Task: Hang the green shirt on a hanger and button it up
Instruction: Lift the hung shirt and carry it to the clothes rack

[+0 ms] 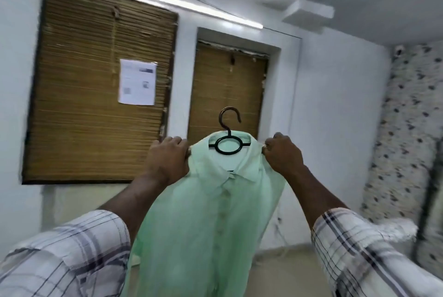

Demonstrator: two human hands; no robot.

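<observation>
Shirt (203, 220), green: on hanger (229, 143), placket apparently buttoned. Left hand (167, 160), right hand (282, 152): fingers pinched closed on shoulders. Advice: keep shoulders level, hook free.

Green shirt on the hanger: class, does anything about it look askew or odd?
Nothing stands out. The green shirt sits evenly on the black hanger, front closed, left hand and right hand gripping its shoulders; the hook hangs on nothing.
</observation>
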